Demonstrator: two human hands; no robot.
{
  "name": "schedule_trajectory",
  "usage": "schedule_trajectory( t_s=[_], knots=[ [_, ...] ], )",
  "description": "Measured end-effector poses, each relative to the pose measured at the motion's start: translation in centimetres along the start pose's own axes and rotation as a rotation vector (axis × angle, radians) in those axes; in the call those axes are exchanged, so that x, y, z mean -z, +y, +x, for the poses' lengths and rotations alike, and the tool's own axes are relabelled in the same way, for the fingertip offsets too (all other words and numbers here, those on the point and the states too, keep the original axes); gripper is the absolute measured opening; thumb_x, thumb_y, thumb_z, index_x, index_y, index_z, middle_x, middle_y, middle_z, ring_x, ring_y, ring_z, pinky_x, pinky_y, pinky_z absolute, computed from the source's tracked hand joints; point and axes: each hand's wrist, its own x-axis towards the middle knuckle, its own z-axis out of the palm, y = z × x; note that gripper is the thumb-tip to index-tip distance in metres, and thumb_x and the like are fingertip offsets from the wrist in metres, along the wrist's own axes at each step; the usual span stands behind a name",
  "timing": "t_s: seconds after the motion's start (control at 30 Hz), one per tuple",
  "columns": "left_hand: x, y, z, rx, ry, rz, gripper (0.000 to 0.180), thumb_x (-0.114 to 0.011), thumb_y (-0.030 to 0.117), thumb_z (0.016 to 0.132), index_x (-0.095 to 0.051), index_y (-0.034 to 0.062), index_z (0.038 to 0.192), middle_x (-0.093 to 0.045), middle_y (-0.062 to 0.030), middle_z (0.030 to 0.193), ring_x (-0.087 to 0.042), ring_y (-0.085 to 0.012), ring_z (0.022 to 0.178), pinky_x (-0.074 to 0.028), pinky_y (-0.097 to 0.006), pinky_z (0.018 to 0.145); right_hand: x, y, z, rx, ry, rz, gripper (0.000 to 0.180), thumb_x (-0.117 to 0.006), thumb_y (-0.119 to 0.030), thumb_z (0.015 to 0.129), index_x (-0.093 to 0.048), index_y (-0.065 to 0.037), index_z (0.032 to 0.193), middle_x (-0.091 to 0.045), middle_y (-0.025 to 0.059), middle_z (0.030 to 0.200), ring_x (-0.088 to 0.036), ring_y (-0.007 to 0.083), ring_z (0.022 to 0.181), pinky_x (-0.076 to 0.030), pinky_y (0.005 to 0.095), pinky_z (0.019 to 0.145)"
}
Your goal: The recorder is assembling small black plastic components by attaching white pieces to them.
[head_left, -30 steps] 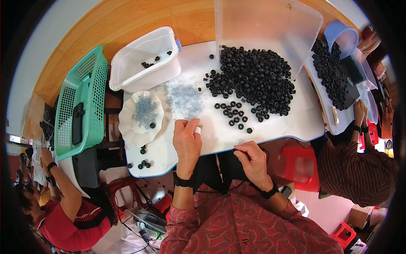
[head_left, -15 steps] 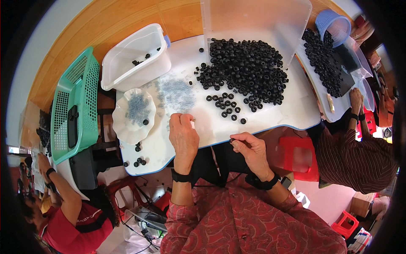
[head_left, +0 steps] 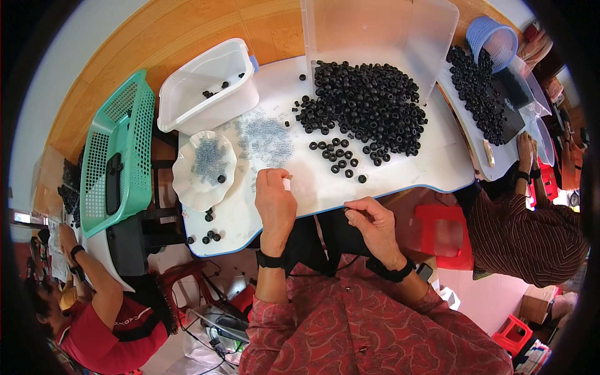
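Note:
My left hand (head_left: 274, 201) rests on the white table (head_left: 406, 169), fingers curled on a small white piece. My right hand (head_left: 370, 219) hovers at the table's near edge, fingertips pinched together; what they hold is too small to tell. A big heap of black rubber rings (head_left: 365, 106) lies on the far middle of the table, with several loose rings (head_left: 337, 156) closer to my hands. A scatter of small clear-blue pieces (head_left: 265, 134) lies left of my left hand, beside a white wavy-edged dish (head_left: 181, 181) holding more of them.
A white tub (head_left: 209, 94) with a few rings stands at the back left, a clear bin (head_left: 381, 31) behind the heap. A green basket (head_left: 115, 156) sits left. One person works at the right with rings and a blue basket (head_left: 494, 37), another at lower left.
My left hand has stayed near the clear-blue pieces. My right hand has drawn back from the table's edge toward my body. The view has shifted slightly.

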Motion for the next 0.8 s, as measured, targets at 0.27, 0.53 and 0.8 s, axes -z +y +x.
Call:
schedule_trajectory(
  t_s=[0.27, 0.53, 0.8],
  knots=[
    [1.9, -0.2, 0.2, 0.579, -0.117, -0.907, 0.011, -0.056, 0.002, 0.095, -0.063, 0.0014, 0.104, -0.065, -0.0065, 0.090, -0.060, -0.0114, 0.071, -0.051, -0.025, 0.065, -0.2, 0.1, -0.2, 0.012, -0.001, 0.008, 0.013, -0.065, -0.001, 0.092, -0.067, 0.000, 0.105, -0.065, 0.0012, 0.090, -0.061, 0.0064, 0.077, -0.050, 0.0210, 0.069],
    [2.4, 0.4, -0.4, 0.697, -0.235, -1.298, 0.013, -0.055, 0.003, 0.097, -0.064, -0.0007, 0.106, -0.065, -0.0065, 0.088, -0.058, -0.0092, 0.069, -0.050, -0.023, 0.063, -1.5, -1.6, 0.4, -0.029, -0.091, 0.164, 0.013, -0.059, -0.002, 0.095, -0.065, 0.000, 0.106, -0.065, 0.0033, 0.093, -0.063, 0.0075, 0.077, -0.052, 0.0210, 0.070],
    [2.6, 3.2, -2.1, 0.694, -0.371, -1.313, 0.011, -0.054, 0.006, 0.099, -0.062, 0.0010, 0.104, -0.065, -0.0046, 0.090, -0.057, -0.0074, 0.071, -0.050, -0.022, 0.065, -3.4, -2.2, 1.5, 0.059, -0.072, 0.118, 0.015, -0.057, -0.002, 0.096, -0.066, 0.001, 0.108, -0.061, 0.0018, 0.090, -0.060, 0.0062, 0.073, -0.049, 0.0204, 0.066]
  ],
)
